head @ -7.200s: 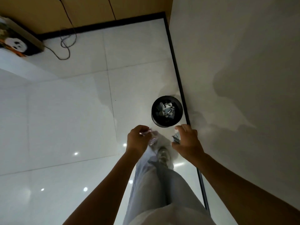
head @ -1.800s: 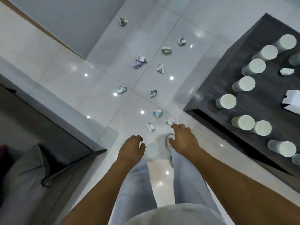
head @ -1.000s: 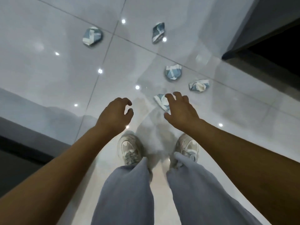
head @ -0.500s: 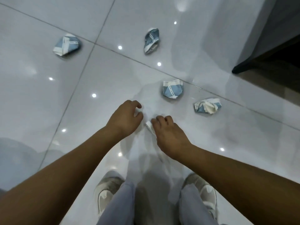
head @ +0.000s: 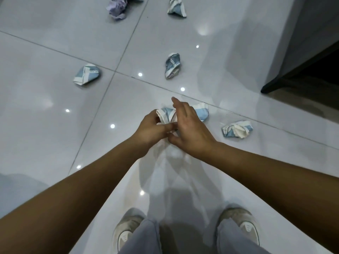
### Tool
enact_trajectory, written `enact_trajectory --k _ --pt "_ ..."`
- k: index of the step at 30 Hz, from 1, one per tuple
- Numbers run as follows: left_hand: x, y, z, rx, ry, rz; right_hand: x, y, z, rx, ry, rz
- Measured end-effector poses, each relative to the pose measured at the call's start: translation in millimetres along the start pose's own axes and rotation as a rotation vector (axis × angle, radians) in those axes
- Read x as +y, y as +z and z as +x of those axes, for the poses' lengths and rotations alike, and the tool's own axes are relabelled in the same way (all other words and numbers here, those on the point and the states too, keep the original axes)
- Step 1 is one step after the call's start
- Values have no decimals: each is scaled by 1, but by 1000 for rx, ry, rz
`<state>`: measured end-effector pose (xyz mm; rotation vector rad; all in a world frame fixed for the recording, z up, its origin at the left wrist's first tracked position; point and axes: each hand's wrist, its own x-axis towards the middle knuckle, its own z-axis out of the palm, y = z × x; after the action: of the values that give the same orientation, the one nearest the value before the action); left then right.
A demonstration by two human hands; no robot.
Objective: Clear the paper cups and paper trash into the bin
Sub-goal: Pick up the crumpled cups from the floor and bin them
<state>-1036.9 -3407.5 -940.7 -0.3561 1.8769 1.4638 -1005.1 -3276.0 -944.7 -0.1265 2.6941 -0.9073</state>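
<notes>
Down on the glossy white tiled floor [head: 45,116], the left hand [head: 152,129] curls its fingers around a crushed blue-and-white paper cup [head: 165,114], pinching its left end. The right hand [head: 189,125] hovers over the same spot with fingers loosely spread and holding nothing, partly hiding a second crushed cup [head: 201,111] just behind it. A third crumpled cup [head: 237,129] lies near on the right. Farther off lie two more crushed cups [head: 87,74] [head: 172,65], another [head: 176,7] near the top edge, and a purple paper wad [head: 117,6]. A dark table corner [head: 293,70] stands at right. Two grey sneakers [head: 126,230] show below.
</notes>
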Motion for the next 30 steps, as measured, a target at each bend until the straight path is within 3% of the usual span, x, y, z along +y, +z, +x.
enact_trajectory --k 6,10,16,20,30 --pt "-2 3 9 145 -14 -7 16 -12 -10 -14 -77 -64" --pt "-10 -2 14 216 -29 96 71 -39 -20 24 50 -275" --pt "-12 -1 16 171 -38 165 124 -57 -47 -139 364 -318" --pt "-11 2 14 138 -12 226 127 -46 -54 -235 374 -281" --pt "-20 -9 12 150 -38 307 118 -41 -47 -153 332 -325"
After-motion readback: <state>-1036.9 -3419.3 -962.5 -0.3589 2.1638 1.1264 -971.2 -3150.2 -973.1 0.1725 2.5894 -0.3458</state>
